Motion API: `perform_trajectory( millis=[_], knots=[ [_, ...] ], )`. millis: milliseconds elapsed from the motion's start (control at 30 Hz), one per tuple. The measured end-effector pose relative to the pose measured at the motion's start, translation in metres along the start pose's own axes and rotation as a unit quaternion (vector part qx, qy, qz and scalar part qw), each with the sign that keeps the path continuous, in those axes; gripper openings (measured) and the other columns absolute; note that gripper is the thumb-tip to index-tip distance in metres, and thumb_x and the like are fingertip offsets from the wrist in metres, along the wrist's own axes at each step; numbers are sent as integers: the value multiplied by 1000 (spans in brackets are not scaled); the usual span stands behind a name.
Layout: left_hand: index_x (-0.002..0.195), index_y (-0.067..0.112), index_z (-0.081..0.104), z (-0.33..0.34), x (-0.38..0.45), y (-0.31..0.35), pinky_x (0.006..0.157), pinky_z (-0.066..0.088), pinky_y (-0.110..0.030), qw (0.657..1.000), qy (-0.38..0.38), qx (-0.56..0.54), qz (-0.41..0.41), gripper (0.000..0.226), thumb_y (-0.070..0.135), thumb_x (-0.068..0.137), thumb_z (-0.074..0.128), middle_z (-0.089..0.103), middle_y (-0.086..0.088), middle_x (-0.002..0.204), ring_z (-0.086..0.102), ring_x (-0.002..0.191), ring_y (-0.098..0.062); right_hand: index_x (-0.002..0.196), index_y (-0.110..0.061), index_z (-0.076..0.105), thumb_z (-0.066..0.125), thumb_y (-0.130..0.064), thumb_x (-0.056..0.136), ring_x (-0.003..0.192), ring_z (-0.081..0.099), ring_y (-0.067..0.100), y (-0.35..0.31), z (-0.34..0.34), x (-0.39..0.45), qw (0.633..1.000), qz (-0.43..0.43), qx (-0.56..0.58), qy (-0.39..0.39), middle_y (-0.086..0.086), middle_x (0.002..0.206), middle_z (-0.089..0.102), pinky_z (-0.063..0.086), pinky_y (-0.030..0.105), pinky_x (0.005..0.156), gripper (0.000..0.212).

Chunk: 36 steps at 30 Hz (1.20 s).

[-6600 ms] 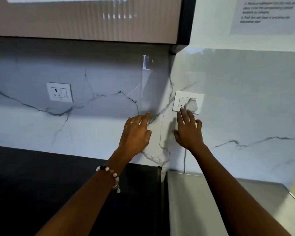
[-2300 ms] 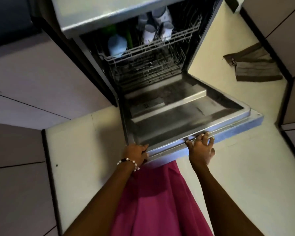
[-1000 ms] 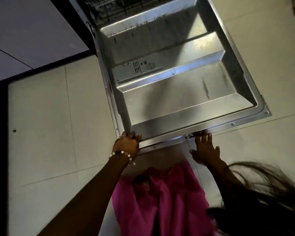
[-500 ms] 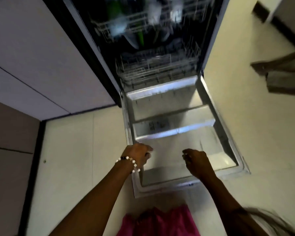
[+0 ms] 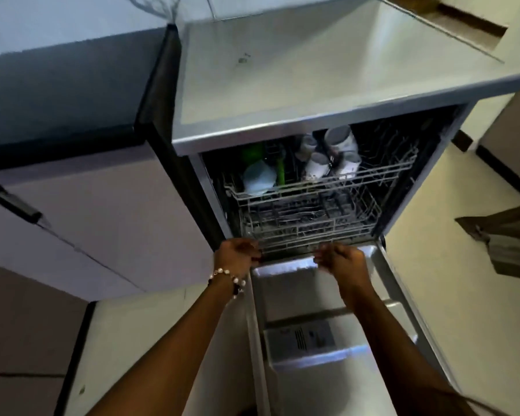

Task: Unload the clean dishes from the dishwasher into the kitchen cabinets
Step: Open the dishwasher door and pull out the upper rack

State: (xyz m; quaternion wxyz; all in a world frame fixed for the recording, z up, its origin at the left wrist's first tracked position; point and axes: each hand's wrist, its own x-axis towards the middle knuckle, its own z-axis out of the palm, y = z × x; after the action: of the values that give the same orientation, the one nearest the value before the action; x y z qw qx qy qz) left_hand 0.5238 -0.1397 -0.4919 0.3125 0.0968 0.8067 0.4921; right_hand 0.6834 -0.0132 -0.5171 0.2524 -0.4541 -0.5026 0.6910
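Note:
The dishwasher stands open, its door (image 5: 336,376) folded down flat toward me. Its upper rack (image 5: 382,171) holds white mugs (image 5: 333,157), a light-blue bowl (image 5: 258,178) and a green item (image 5: 279,169). The lower rack (image 5: 309,226) below it looks mostly bare, with some cutlery lying in it. My left hand (image 5: 237,253) and my right hand (image 5: 341,261) are both at the lower rack's front rail, fingers curled on it. A bead bracelet is on my left wrist. The picture is slightly blurred.
A pale worktop (image 5: 312,70) tops the dishwasher, with a dark counter (image 5: 57,85) to its left. A cabinet door with a black handle (image 5: 12,205) is at the left. A grey cloth (image 5: 508,238) lies on the cream floor at the right.
I let go of the door's edge once it was lowered flat. Both hands moved forward over the door to the lower rack's front. My view tilted up to the racks.

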Motion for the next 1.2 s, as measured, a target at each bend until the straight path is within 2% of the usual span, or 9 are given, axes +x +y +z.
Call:
perform_trajectory(
  millis=[167,300,333,400,467,733,867,1033,1200],
  knots=[
    [84,15,55,-9,82,38,65,47,-25,982,-63,-136,-114,26,7,100,35,59,-6,87,58,63,-14,76,-8,62,52,8,86,63,64,13,-29,61,77,986,77,143,32,2,63,67,53,17,56,21],
    [133,5,45,-6,118,51,100,39,-38,952,-61,-244,-176,36,20,102,34,53,-18,125,58,103,-34,65,-15,46,42,5,88,60,43,16,-46,88,119,965,110,234,52,5,64,44,44,10,62,31],
    [139,7,40,-5,122,53,98,42,-38,944,-62,-263,-188,40,23,102,35,52,-21,129,57,108,-35,63,-17,41,39,3,89,57,39,14,-50,91,126,957,117,257,60,3,64,39,41,18,94,33],
    [139,9,40,-5,130,57,80,51,-35,932,-52,-294,-204,42,26,101,39,59,-22,111,63,85,-28,64,-17,39,36,0,91,52,33,14,-56,96,137,948,129,280,79,0,61,34,15,26,48,32],
    [137,8,42,-5,140,61,71,54,-36,923,-37,-315,-219,42,28,99,44,60,-18,91,63,67,-25,69,-16,44,33,-4,89,50,30,15,-61,98,148,932,147,311,111,1,62,33,23,25,51,26],
    [140,7,36,0,134,66,93,43,-44,908,-58,-337,-241,44,29,101,39,58,-23,97,61,97,-34,84,-19,56,42,-22,96,64,42,17,-75,85,135,914,155,360,105,5,77,44,44,31,69,18],
    [138,11,39,-2,119,64,87,46,-47,906,-72,-329,-258,41,26,100,42,44,-21,142,52,122,-39,84,-18,54,45,-25,97,59,42,16,-69,74,121,922,176,328,106,6,74,44,42,27,56,17],
    [122,7,47,12,71,44,58,57,-45,907,-11,-322,-272,28,20,97,50,54,-25,111,68,62,-35,77,-13,53,44,-20,99,58,50,20,-57,44,82,931,211,280,102,9,73,51,52,42,80,25],
    [107,-3,52,15,9,23,87,51,-52,908,6,-308,-284,17,10,98,46,58,-20,90,55,65,-32,80,-6,51,43,-8,98,73,56,31,-40,25,27,928,260,231,135,18,83,56,49,55,83,20]
  ],
)
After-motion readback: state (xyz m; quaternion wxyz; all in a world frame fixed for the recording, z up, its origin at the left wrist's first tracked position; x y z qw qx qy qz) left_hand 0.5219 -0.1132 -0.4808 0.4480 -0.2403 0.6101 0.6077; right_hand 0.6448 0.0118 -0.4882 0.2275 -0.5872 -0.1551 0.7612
